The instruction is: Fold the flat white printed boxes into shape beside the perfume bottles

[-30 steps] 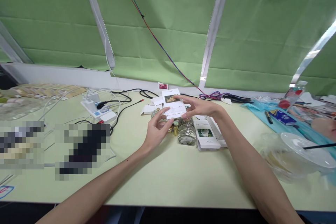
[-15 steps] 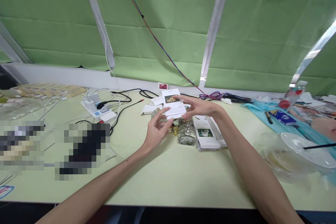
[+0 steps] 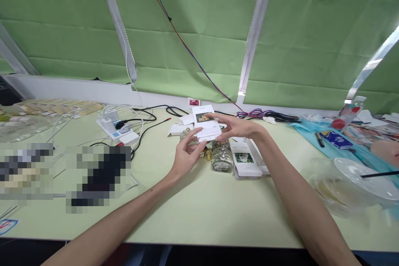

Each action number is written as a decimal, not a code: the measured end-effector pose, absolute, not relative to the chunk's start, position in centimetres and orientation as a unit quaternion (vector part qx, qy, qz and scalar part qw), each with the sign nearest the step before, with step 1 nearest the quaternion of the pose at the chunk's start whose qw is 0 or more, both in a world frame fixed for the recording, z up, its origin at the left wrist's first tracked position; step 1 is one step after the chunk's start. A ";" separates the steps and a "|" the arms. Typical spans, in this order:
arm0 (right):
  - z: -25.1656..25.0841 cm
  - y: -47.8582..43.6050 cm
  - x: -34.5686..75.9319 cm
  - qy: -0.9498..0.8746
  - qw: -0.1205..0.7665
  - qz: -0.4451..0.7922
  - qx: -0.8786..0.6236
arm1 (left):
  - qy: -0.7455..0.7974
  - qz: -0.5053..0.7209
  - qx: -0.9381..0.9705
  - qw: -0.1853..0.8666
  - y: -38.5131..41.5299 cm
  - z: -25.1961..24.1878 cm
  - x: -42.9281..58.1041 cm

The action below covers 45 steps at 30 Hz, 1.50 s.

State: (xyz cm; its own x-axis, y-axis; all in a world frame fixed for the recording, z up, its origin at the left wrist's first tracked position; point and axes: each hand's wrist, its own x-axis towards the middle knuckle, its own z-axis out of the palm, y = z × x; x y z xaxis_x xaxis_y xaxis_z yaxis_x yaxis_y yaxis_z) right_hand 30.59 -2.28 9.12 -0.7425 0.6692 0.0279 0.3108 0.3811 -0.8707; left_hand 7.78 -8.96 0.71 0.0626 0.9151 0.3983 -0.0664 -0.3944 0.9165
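Between my two hands a white box [image 3: 208, 129] with a yellow flower picture is held up, tilted, above the table. My left hand [image 3: 186, 152] grips its lower left side with fingers and thumb. On the right edge, my right hand [image 3: 234, 126] pinches the same box. Below it a clear glass bottle [image 3: 222, 160] lies on its side, with small gold caps [image 3: 208, 156] beside it. Another white box [image 3: 245, 160], with a white flower picture, lies right of the bottle. Other bottles behind my hands are partly hidden.
A power strip [image 3: 120, 131] with plugs and tangled cables is on the left. To the right, a clear plastic container [image 3: 343, 187] stands by a blue plastic sheet [image 3: 307, 131], a marker [image 3: 319, 139] and a blue packet [image 3: 336, 139]. Green blinds [image 3: 193, 50] hang behind the table.
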 end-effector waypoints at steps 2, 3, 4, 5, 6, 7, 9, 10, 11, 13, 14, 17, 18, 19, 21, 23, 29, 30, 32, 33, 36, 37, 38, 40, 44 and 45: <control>9.2 -2.4 30.6 -0.810 0.189 0.463 -0.307 | 0.357 0.584 0.597 0.419 -9.0 0.8 7.8; 9.3 -2.5 30.5 -0.811 0.189 0.460 -0.307 | 0.357 0.583 0.597 0.419 -9.0 0.8 7.8; 9.3 -2.5 30.5 -0.814 0.191 0.456 -0.305 | 0.359 0.581 0.598 0.420 -9.1 0.8 7.9; 9.3 -2.6 30.5 -0.817 0.194 0.451 -0.303 | 0.360 0.579 0.599 0.420 -9.1 0.9 7.9; 9.4 -2.6 30.4 -0.820 0.197 0.446 -0.300 | 0.360 0.578 0.600 0.419 -9.1 0.9 7.9; 9.4 -2.6 30.4 -0.822 0.201 0.443 -0.297 | 0.361 0.578 0.600 0.419 -9.2 0.9 7.9; 9.4 -2.7 30.3 -0.822 0.204 0.442 -0.296 | 0.360 0.578 0.601 0.419 -9.2 0.9 7.8; 9.4 -2.7 30.3 -0.820 0.202 0.446 -0.297 | 0.359 0.579 0.600 0.420 -9.2 0.9 7.8; 9.4 -2.7 30.3 -0.817 0.201 0.450 -0.299 | 0.357 0.580 0.600 0.421 -9.2 0.9 7.8; 9.3 -2.6 30.3 -0.811 0.197 0.461 -0.303 | 0.356 0.581 0.599 0.421 -9.2 0.9 7.9; 9.3 -2.5 30.4 -0.809 0.198 0.462 -0.304 | 0.356 0.582 0.598 0.421 -9.2 0.9 7.9; 9.1 -2.3 30.5 -0.808 0.200 0.461 -0.308 | 0.359 0.582 0.598 0.418 -9.2 0.9 7.9; 9.0 -2.3 30.6 -0.807 0.198 0.464 -0.308 | 0.360 0.582 0.597 0.417 -9.2 0.9 7.9; 9.0 -2.2 30.6 -0.806 0.196 0.467 -0.307 | 0.362 0.583 0.597 0.416 -9.2 0.9 7.9; 9.0 -2.2 30.6 -0.805 0.192 0.473 -0.303 | 0.364 0.583 0.596 0.415 -9.2 0.9 7.9; 9.0 -2.2 30.6 -0.807 0.192 0.470 -0.302 | 0.366 0.582 0.596 0.414 -9.2 0.9 7.9; 9.2 -2.4 30.5 -0.810 0.191 0.461 -0.308 | 0.364 0.585 0.597 0.411 -9.1 1.0 8.0; 9.2 -2.4 30.5 -0.809 0.191 0.461 -0.311 | 0.364 0.585 0.596 0.412 -9.1 1.0 7.9; 9.2 -2.4 30.5 -0.808 0.189 0.461 -0.314 | 0.363 0.584 0.595 0.416 -9.2 1.0 7.9; 9.3 -2.5 30.5 -0.808 0.189 0.461 -0.314 | 0.362 0.583 0.595 0.418 -9.2 1.1 7.9; 9.3 -2.5 30.5 -0.808 0.189 0.464 -0.311 | 0.361 0.578 0.597 0.423 -9.2 1.0 7.8; 9.3 -2.5 30.5 -0.807 0.190 0.465 -0.310 | 0.360 0.577 0.598 0.424 -9.1 0.9 7.8; 9.3 -2.5 30.5 -0.806 0.190 0.466 -0.310 | 0.360 0.575 0.599 0.427 -9.1 0.9 7.8; 9.3 -2.6 30.4 -0.806 0.190 0.466 -0.312 | 0.356 0.573 0.599 0.431 -9.0 0.7 7.7; 9.3 -2.6 30.3 -0.806 0.196 0.463 -0.312 | 0.348 0.578 0.597 0.434 -8.8 0.3 7.6; 9.3 -2.6 30.3 -0.807 0.196 0.462 -0.311 | 0.347 0.579 0.596 0.435 -8.8 0.3 7.7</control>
State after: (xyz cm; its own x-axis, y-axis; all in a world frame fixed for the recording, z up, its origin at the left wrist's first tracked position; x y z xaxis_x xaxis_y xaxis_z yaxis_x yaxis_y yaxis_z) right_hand 30.34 -2.57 9.26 -0.7300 0.6828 0.0290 0.3201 0.3791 -0.8682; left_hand 7.65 -8.77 0.30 0.0896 0.9173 0.3879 -0.0897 -0.3805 0.9204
